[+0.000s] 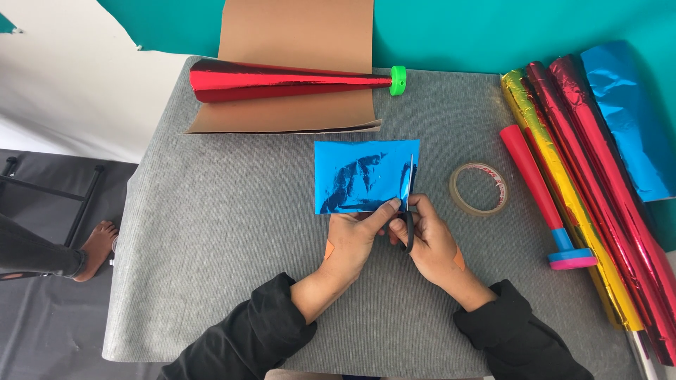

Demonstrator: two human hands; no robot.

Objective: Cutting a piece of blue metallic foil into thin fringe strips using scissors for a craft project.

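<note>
A shiny blue foil sheet (359,176) lies on the grey mat (211,232) in the middle. My left hand (355,239) pinches its near edge with thumb and forefinger. My right hand (433,243) grips black-handled scissors (408,204); the blades point away from me and run along the sheet's right side, cutting into the foil.
A red foil cone with a green tip (282,81) rests on brown paper (296,63) at the back. To the right lie a tape roll (479,188), a red horn (542,197) and rolls of gold, red and blue foil (598,176). Someone's bare foot (95,246) shows at left.
</note>
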